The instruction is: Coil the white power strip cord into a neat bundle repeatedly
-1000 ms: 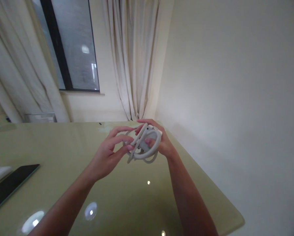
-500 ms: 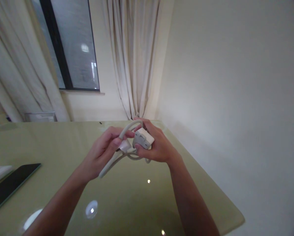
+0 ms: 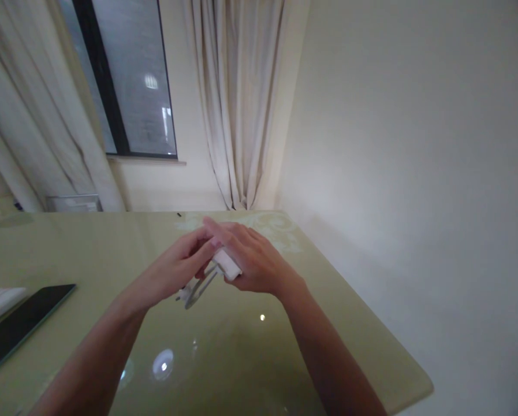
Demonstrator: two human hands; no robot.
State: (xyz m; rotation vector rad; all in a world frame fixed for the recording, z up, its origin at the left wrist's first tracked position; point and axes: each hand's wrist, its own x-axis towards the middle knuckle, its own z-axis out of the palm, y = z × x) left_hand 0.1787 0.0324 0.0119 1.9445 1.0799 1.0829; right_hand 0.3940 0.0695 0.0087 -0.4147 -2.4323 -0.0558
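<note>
**Hands sink, loops vanish**

Both hands have dropped toward the table (image 3: pixel 241 358) since a half-second ago, and the loops are tucked away. At centre, the left hand (image 3: pixel 176 268) is pinched on the cable (image 3: pixel 195 293). The right hand (image 3: pixel 254 263), knuckles up, is clamped over the white adapter (image 3: pixel 227 264). This looks like bundling, and it needs a firm pinch next. A dark tablet (image 3: pixel 20 323) lies at nine o'clock.

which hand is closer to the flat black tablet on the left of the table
Left. The left hand is right of the flat black tablet, apart from it; the right hand is farther right, past the left.
</note>
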